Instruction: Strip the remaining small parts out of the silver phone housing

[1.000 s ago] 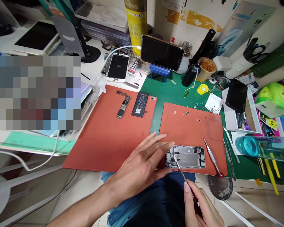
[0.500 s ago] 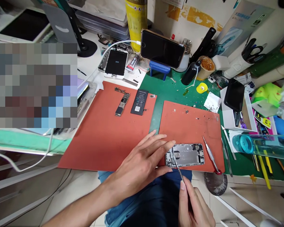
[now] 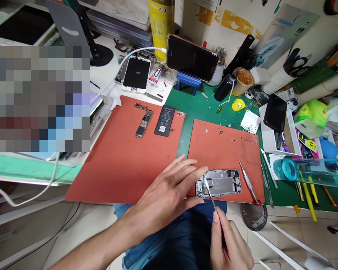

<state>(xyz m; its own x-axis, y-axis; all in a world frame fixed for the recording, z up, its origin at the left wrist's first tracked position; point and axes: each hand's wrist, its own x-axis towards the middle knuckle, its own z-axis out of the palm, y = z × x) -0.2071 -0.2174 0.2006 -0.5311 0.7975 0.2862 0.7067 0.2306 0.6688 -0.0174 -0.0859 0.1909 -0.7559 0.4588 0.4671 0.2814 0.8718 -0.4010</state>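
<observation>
An opened phone housing (image 3: 224, 183) lies on the right orange mat, its silver inside facing up. My left hand (image 3: 169, 189) braces the left end of the housing between index finger and thumb, with the other fingers stretched over the mat. In my right hand (image 3: 228, 234) is a thin metal pry tool (image 3: 211, 195), pinched between thumb and fingers. Its flat tip reaches the inner left part of the housing. A screwdriver (image 3: 249, 182) lies just right of the housing. On the left mat rest a logic board (image 3: 144, 122) and a black phone battery (image 3: 165, 120).
Tweezers (image 3: 266, 183) lie past the right mat's edge, near a transparent blue cylinder (image 3: 312, 171). At the back, a phone (image 3: 192, 57) leans on a blue stand (image 3: 188, 80). A black bottle (image 3: 225, 88) and a white box (image 3: 291, 144) stand on the green mat.
The whole view has shifted slightly. The pry tool's tip has tilted a little inside the housing; both hands keep nearly the same place and hold.
</observation>
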